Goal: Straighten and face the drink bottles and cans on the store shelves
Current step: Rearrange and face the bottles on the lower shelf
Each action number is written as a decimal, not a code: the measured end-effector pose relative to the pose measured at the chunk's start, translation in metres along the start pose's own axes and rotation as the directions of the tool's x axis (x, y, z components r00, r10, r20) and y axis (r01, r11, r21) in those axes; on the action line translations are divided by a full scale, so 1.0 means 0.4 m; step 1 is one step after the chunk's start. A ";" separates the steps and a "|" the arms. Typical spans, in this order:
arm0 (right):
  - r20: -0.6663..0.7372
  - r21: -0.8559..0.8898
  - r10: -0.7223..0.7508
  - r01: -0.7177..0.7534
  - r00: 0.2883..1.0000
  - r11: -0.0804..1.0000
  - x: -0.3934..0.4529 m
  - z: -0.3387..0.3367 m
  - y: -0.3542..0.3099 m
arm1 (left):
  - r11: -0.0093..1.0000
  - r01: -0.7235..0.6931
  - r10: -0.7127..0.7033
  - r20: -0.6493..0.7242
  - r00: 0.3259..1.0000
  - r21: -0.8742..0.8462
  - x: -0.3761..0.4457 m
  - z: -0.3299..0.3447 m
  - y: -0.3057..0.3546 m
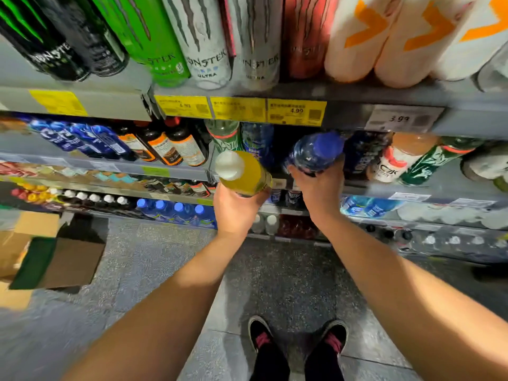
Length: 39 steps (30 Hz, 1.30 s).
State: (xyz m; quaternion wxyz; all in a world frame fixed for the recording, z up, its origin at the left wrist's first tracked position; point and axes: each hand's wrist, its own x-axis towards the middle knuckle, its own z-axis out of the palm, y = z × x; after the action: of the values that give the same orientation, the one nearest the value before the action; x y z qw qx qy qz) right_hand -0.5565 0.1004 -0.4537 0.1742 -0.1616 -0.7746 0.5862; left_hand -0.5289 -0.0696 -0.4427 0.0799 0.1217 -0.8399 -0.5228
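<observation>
My left hand [233,210] grips a yellow drink bottle [244,173] with a white cap from below, held just in front of the second shelf. My right hand [319,185] grips a dark blue bottle [313,155] with a blue cap, tilted toward me at the same shelf's front. Behind them stand a green bottle [224,134] and a blue-labelled bottle [257,143], with a dark gap between the rows. The top shelf carries tall energy drink cans [202,42] in black, green, white and red.
Yellow price tags [297,112] line the top shelf edge [384,97]. Orange-marked white bottles [360,37] fill the upper right. Lower shelves hold rows of blue-capped water bottles [178,213]. Cardboard boxes [63,259] lie on the floor at left; my shoes [297,342] stand below.
</observation>
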 end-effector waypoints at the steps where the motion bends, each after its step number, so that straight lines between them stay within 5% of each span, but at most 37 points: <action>1: 0.002 -0.003 -0.005 0.005 1.000 1.000 0.005 0.013 0.005 | 1.000 0.005 -0.005 -0.004 1.000 0.012 0.004 -0.009 -0.005; 7: -0.029 -0.164 -0.097 0.091 0.995 0.982 0.044 0.060 0.013 | 0.999 0.023 -0.023 -0.017 1.000 -0.028 0.009 -0.040 -0.028; 18: -0.038 -0.332 0.027 -0.038 0.999 0.943 0.080 0.092 -0.032 | 0.998 0.054 -0.054 -0.012 0.998 -0.037 0.026 -0.075 -0.067; 39: -0.001 -0.320 0.075 -0.072 0.997 0.945 0.067 0.086 -0.027 | 0.983 0.126 -0.133 -0.046 0.990 -0.131 0.022 -0.088 -0.066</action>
State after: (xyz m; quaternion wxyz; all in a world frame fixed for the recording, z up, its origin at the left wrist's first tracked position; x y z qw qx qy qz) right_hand -0.5967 0.0806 -0.4497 0.1192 -0.2131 -0.8538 0.4597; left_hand -0.5251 -0.1133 -0.4508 0.0761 0.1848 -0.7925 -0.5762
